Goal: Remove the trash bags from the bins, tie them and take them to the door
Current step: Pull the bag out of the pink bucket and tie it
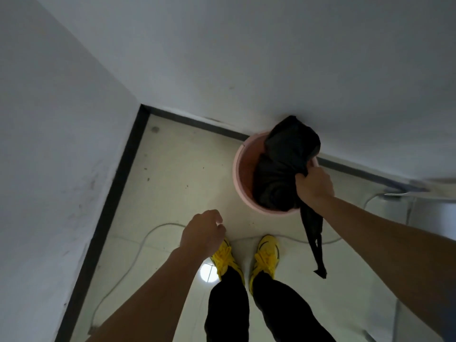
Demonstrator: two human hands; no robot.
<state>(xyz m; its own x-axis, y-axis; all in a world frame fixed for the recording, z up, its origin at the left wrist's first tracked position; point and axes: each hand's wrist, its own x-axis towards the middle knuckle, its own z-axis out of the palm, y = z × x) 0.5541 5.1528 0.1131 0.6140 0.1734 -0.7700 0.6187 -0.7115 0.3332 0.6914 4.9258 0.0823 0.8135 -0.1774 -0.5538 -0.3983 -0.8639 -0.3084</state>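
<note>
Right, the black trash bag point(276, 178) sits inside the pink bin point(237, 174). Its bulk fills the right-hand part of the tub, and its upper end is bunched above the rim against the wall. My right hand point(314, 186) grips the gathered plastic at the bin's near right edge, with the fingers wrapped round it in a fist and the back of the hand toward the camera. Below that fist a long twisted strip of the bag point(314, 240) hangs free outside the bin, and its ragged tip shows to the right of my right shoe point(267, 254). On the left side the bin's bare inner wall shows where the bag does not cover it.

My left hand point(203, 233) hovers well apart from the bag, near and to the left of the bin. Its fingers are loosely curled and hold nothing.

The bin stands on a pale tiled floor point(177, 174) close against the back wall point(246, 58), not far from the corner where two white walls meet. A dark skirting point(116, 183) runs along the foot of both walls. A white cable point(148, 236) loops across the tiles between the bin and my feet.

My yellow shoes, the left shoe point(223, 257) partly under the left hand, stand side by side pointing toward the bin, with black trousers point(229, 304) above them. A round bright reflection point(207, 272) lies on the tile just left of the left shoe. At the far right edge there is something pale and blurred that I cannot identify.
</note>
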